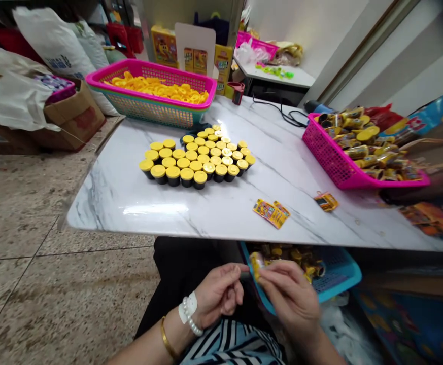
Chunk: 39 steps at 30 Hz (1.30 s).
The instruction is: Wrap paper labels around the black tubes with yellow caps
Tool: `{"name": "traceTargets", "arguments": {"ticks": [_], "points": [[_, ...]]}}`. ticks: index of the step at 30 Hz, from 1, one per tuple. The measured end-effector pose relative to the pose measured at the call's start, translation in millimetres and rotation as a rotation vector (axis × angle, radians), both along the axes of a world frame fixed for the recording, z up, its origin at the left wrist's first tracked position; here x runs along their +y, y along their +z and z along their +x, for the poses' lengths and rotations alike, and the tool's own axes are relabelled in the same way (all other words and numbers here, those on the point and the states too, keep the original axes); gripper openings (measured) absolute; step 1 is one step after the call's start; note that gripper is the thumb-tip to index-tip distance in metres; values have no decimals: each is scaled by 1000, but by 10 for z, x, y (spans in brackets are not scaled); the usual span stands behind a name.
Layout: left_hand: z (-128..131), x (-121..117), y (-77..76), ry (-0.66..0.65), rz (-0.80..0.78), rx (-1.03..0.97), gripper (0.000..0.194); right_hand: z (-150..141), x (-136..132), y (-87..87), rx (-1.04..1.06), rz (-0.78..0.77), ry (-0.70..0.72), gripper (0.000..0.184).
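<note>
My right hand (295, 296) pinches a small yellow-labelled cylinder (257, 263) between thumb and fingers, above the blue basket's near side. The cylinder is somewhat blurred. My left hand (221, 294) is just to its left, index finger stretched toward it and the other fingers loosely curled, with nothing visible in them. Below the table edge, the blue basket (341, 276) holds several similar yellow-wrapped cylinders (305, 258), partly hidden by my right hand. On the table above stand many small black tubs with yellow lids (196, 165), grouped close together.
Loose printed wrappers (272, 213) and another wrapper (326, 201) lie near the table's front edge. A pink basket (328, 157) of wrapped cylinders stands at right. Yellow plastic pieces (160, 88) fill a pink basket (110, 76) at back left. A tape roll (237, 93) sits behind.
</note>
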<state>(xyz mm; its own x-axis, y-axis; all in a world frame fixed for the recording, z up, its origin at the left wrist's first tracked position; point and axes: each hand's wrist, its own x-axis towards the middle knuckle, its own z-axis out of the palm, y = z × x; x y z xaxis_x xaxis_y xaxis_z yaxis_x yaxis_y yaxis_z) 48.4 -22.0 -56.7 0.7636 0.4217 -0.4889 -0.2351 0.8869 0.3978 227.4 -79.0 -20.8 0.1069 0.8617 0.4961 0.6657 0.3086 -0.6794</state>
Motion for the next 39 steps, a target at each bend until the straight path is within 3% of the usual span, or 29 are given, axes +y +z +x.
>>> {"name": "traceTargets", "arguments": {"ticks": [2,5,10,13,16,20,24,28,31,33,36,39], "points": [[1,9,17,-32,55,44,57,225,-5,94,-158,85,-175,32],[7,24,44,-24,103,99,53,513,94,208,-348,77,-223,25],[52,36,127,13,172,138,46,592,668,331,-433,149,-325,23],[43,61,209,30,215,160,44,532,1065,343,-438,58,-221,16],[-4,124,305,79,264,183,43,501,1264,312,-438,19,-116,12],[-45,231,456,186,344,223,43,417,1194,335,-502,109,-131,16],[-42,276,613,347,439,294,48,99,879,437,-509,247,-116,6],[-115,256,681,403,461,304,48,-281,539,441,-458,267,20,24],[-245,250,661,400,493,355,42,-438,410,390,-252,132,43,35],[-336,257,635,394,554,401,42,-495,396,355,-23,-80,50,38],[-425,259,616,344,664,430,42,-580,423,287,318,-468,162,23],[-462,205,652,415,718,503,35,-684,430,204,521,-591,126,37]]}}
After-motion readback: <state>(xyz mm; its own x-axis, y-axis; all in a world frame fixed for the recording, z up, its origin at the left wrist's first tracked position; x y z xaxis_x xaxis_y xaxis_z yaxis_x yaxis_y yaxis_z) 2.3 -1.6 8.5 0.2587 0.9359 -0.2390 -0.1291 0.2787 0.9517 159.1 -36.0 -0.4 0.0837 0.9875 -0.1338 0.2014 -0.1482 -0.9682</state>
